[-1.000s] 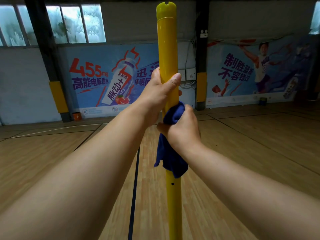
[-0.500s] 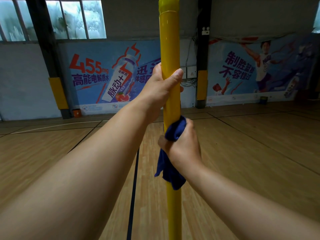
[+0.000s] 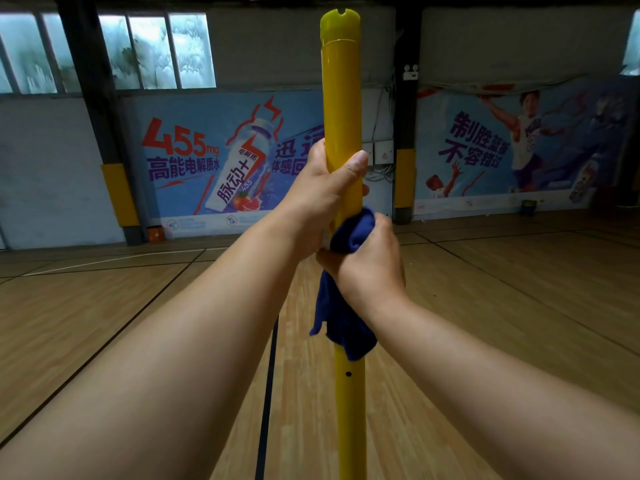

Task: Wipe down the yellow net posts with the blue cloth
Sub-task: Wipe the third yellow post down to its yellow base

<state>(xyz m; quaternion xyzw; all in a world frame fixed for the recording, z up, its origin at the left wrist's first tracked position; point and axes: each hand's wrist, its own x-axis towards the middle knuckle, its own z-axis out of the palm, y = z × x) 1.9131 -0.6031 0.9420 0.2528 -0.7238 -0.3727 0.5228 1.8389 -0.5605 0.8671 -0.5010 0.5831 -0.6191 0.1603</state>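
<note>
A yellow net post [image 3: 341, 98] stands upright in the middle of the head view, its notched top near the upper edge. My left hand [image 3: 325, 195] grips the post, thumb across its front. Just below, my right hand [image 3: 369, 268] holds a dark blue cloth [image 3: 341, 323] wrapped round the post; one end bunches above my fist and the rest hangs under it. A small hole shows in the post beneath the cloth.
The wooden court floor [image 3: 502, 323] with dark lines spreads all around. Far wall carries advertising banners [image 3: 221, 161], windows [image 3: 138, 50] and dark pillars with yellow padding [image 3: 119, 195]. A small orange object [image 3: 156, 233] sits at the wall's foot.
My right hand with the cloth slid down the post half a second ago and has moved back up against my left hand. My left hand kept its grip.
</note>
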